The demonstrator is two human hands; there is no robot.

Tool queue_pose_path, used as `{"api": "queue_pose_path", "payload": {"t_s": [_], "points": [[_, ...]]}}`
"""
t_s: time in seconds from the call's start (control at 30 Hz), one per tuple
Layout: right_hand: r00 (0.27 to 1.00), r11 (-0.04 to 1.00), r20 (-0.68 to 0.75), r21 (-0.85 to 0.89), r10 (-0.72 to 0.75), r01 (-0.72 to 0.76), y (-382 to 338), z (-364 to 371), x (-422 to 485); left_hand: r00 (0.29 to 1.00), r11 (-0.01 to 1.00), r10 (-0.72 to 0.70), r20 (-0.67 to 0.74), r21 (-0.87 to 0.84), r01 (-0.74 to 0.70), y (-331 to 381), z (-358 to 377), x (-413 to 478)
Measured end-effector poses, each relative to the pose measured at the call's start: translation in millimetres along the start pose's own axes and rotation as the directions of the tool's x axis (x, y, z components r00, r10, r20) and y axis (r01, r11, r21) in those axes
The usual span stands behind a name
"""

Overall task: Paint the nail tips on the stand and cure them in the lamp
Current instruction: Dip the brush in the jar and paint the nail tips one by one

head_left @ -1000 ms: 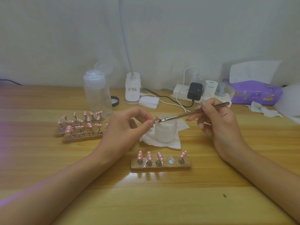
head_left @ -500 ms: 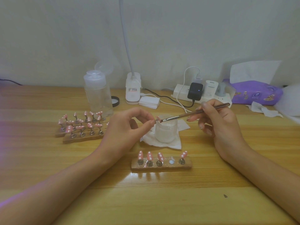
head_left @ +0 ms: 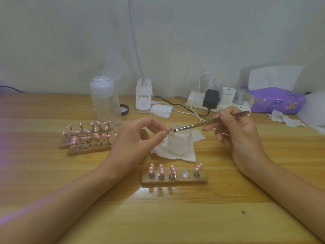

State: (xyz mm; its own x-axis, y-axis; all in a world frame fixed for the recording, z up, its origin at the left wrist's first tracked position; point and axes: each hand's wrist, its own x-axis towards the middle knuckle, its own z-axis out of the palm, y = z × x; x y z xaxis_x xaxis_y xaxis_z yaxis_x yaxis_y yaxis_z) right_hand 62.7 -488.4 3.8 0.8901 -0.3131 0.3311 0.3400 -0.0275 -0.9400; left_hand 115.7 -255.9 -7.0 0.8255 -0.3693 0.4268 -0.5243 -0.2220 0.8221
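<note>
The left hand (head_left: pixel 133 143) pinches a small pink nail tip (head_left: pixel 170 129) between thumb and forefinger, just above a white jar (head_left: pixel 179 143) standing on a tissue (head_left: pixel 175 155). Nearer the person, the wooden stand (head_left: pixel 200 180) carries four pink dotted tips and a white blob in its fourth spot. A brush (head_left: pixel 211 122) touches the held tip with its bristles, gripped like a pen by the right hand (head_left: pixel 242 138).

- Wall (head_left: pixel 175 41): plain off-white, runs full width behind bench, soft shadows.
- Bench (head_left: pixel 158 217): light wood, horiz. grain, visible plank seams; small dark speck (head_left: pixel 243 212) front right.
- Light: dim overall; purple glow (head_left: pixel 3 138) at left edge.
- Black cable (head_left: pixel 10 88) at wall base, far left.
</note>
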Motion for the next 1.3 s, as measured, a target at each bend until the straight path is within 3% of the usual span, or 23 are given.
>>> {"api": "queue_pose_path", "payload": {"t_s": [0.27,0.5,0.8,1.0,1.13,1.3], "points": [[0.996,0.998,-0.073,-0.004,0.059,-0.06,0.9,-2.2,1.6,0.998,0.998,0.063,0.019,-0.033,-0.062,0.0,-2.6,0.0],[0.984,0.99,-0.124,0.074,0.127,-0.118,2.1,-5.6,3.4,0.995,0.982,0.098,0.022,-0.162,-0.093,1.6,-3.8,-1.0],[0.982,0.987,-0.119,0.085,0.144,-0.134,-0.5,-3.7,1.8,0.983,0.978,0.142,-0.12,-0.136,-0.158,4.1,-5.5,-2.3],[0.979,0.984,-0.124,0.095,0.159,-0.148,-3.5,-2.6,0.9,0.974,0.958,0.188,-0.123,-0.198,-0.21,24.9,-11.3,-5.4],[0.98,0.983,-0.124,0.117,0.154,-0.14,-2.5,-1.6,0.8,0.97,0.965,0.241,-0.016,-0.102,-0.241,46.4,-18.6,-1.3],[0.982,0.984,-0.122,0.128,0.143,-0.127,-2.5,-1.2,0.5,0.945,0.969,0.221,0.24,0.056,-0.24,64.6,-13.4,-6.9]]}}
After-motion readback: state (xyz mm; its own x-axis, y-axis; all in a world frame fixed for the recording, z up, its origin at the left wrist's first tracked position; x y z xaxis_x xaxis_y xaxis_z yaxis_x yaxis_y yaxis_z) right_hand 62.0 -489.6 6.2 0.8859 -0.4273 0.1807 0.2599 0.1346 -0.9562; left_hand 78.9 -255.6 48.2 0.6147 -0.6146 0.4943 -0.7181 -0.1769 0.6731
